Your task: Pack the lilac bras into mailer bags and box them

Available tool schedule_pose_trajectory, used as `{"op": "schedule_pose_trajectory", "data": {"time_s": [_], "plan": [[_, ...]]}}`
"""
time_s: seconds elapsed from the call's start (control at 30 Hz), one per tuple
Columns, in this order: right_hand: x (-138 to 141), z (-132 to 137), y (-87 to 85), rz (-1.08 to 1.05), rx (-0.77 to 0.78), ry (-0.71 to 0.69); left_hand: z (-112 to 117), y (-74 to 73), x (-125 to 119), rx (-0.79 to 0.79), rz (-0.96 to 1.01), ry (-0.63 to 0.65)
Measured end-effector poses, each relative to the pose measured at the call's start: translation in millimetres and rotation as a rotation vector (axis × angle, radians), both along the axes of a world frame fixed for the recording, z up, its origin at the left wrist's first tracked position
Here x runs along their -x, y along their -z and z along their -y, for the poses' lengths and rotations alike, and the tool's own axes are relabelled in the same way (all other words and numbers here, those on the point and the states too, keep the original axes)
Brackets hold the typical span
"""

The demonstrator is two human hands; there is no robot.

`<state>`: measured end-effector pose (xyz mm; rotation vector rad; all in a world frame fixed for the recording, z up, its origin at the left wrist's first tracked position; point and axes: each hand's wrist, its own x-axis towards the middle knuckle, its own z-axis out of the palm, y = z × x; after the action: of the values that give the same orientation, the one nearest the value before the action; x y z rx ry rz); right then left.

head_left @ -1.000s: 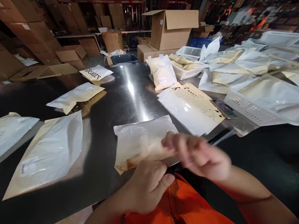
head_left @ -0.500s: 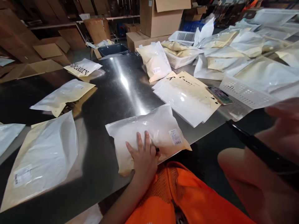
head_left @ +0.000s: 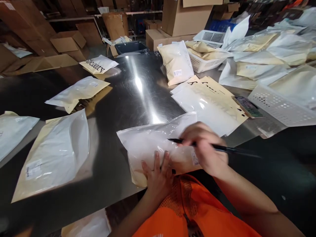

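Note:
A plump white-and-cream plastic bag (head_left: 145, 140) with a barcode label lies on the metal table in front of me. My left hand (head_left: 160, 176) rests on its near part, fingers spread flat. Over the bag's right side, my right hand (head_left: 206, 144) grips a black pen (head_left: 222, 148), its tip pointing left just above or on the plastic; I cannot tell whether it touches. The right hand partly covers the label. Behind the bag lies a stack of flat white and cream bags (head_left: 204, 105), with a phone (head_left: 248, 107) at its right edge.
More bags lie on the left of the table (head_left: 108, 158), among them a large labelled bag (head_left: 54, 154). A full bag (head_left: 176, 62) stands by a white basket (head_left: 204, 62). Heaped bags and another white basket (head_left: 283, 105) fill the right. Cardboard boxes (head_left: 187, 19) stand behind.
My right hand has come in from the far right with the pen and is over the bag. My left hand stays flat on the bag. The view has shifted slightly.

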<state>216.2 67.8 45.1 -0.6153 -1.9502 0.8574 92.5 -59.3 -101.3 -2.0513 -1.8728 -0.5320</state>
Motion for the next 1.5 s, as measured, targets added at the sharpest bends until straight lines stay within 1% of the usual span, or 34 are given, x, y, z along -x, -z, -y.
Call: {"op": "schedule_pose_trajectory", "data": {"time_s": [0.07,0.13,0.27,0.4,0.57,0.73,0.83,0.93,1.13,1.27,1.37,1.5], "plan": [[18,-12,13.8,-0.019,0.031,-0.065,0,-0.3,1,-0.009,0.006,0.011],[29,-18,29.0,0.023,0.024,-0.076,0,-0.7,1,0.006,-0.011,0.015],[30,-17,54.4,0.080,-0.012,-0.029,2,-2.4,1,0.047,-0.065,0.018],[29,-16,67.3,0.046,-0.081,-0.019,4,-2.6,1,0.064,-0.069,0.025],[30,-18,69.5,0.068,-0.112,-0.066,4,0.0,2,0.074,-0.080,0.037],[32,-19,66.6,0.015,-0.125,0.026,4,-0.8,1,0.083,-0.059,0.027],[32,-19,66.5,0.020,-0.126,0.014,3,-1.1,1,0.070,-0.049,0.027],[30,-19,69.4,0.019,-0.130,0.035,2,-0.5,2,0.060,-0.012,0.034],[28,-18,76.7,0.030,-0.152,0.005,4,2.0,2,0.040,-0.032,0.040],[28,-16,74.5,0.043,-0.135,-0.038,5,5.3,1,0.031,-0.035,0.024],[20,-16,71.6,0.036,-0.131,-0.001,5,4.1,1,0.063,-0.023,0.025],[7,-19,70.3,0.013,-0.051,0.117,4,0.3,2,0.066,-0.030,0.027]]}}
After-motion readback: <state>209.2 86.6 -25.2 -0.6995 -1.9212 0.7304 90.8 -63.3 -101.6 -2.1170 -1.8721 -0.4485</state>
